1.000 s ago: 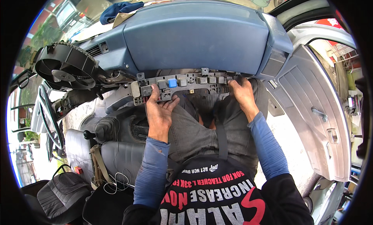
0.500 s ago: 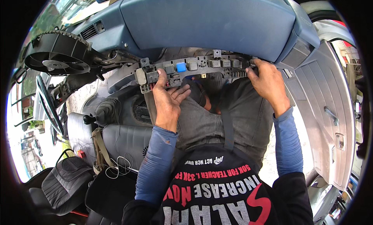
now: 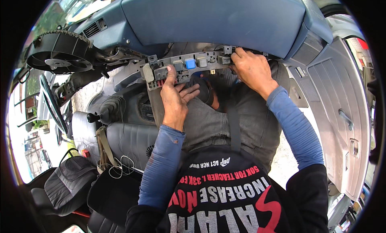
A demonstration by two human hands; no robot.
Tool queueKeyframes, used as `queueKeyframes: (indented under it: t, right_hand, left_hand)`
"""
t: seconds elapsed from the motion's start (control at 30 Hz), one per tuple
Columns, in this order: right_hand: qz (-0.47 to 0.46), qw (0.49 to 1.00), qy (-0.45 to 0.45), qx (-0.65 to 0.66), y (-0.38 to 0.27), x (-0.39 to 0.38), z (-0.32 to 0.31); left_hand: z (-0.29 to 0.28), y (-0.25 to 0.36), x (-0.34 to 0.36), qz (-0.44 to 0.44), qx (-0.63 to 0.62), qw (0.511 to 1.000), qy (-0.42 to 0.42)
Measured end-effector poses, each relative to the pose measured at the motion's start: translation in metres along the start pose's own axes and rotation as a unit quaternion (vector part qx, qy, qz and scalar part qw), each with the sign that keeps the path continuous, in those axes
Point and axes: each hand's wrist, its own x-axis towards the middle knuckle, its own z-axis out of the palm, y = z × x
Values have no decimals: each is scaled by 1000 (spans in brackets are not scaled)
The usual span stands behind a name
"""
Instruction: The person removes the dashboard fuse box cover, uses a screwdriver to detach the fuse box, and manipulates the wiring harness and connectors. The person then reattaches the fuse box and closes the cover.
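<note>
Fuse panel [image 3: 189, 68] under dashboard [image 3: 217, 19], both hands closed on its ends.

Grey fuse-relay panel [image 3: 189, 66], blue relay fitted, horizontal under dashboard.

Single head view, looking down, close over forearms toward dashboard [image 3: 217, 19] underside, fisheye-bent edges
</note>
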Motion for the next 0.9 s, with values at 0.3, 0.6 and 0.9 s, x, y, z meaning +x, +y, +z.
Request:
queueKeyframes:
  t: [0.3, 0.6, 0.9]
  right_hand:
    - [-61, 998, 14, 28, 14, 0, -11]
    - [-37, 999, -1, 38, 12, 2, -11]
    - [113, 972, 103, 180, 10, -40, 2]
  left_hand:
    - [16, 46, -60, 486, 595, 635, -76]
    - [87, 11, 29, 516, 783, 343, -56]
    - [96, 15, 32, 410, 774, 452, -169]
